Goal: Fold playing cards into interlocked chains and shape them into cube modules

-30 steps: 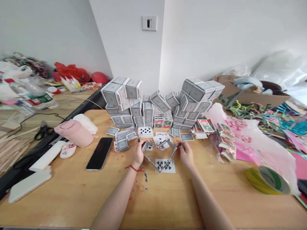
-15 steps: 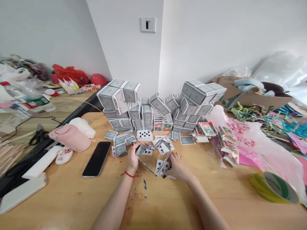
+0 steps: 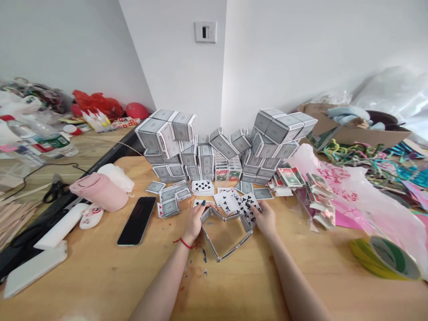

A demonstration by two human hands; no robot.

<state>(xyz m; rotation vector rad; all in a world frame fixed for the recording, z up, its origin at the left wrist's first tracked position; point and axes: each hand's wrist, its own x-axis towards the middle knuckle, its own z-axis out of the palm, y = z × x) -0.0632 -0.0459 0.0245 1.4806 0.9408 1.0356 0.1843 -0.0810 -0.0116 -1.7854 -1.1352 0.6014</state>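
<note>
A heart-shaped frame (image 3: 246, 224) made of joined playing cards stands on the wooden table, its point towards me. My left hand (image 3: 194, 224) grips the frame's upper left corner, thumb and fingers closed around the edge. On the other side, my right hand (image 3: 266, 217) pinches face-up club cards (image 3: 248, 204), just beyond the frame's right corner. More loose face-up cards (image 3: 228, 203) lie behind the frame, partly under those clubs. A spade card (image 3: 202, 186) rests further back. Face-down cards (image 3: 170, 206) are spread left of my left hand.
Stacked card-covered blocks (image 3: 167, 133) rise at the back left, and similar blocks (image 3: 279, 127) at the back right. A black phone (image 3: 137, 221) lies left. Card boxes (image 3: 290, 177), pink plastic (image 3: 347, 178) and a yellow tape roll (image 3: 368, 261) are on the right.
The heart frame has shifted towards me and slightly right, off the loose cards. My right hand has left its right side and moved back and right, lifting the club cards.
</note>
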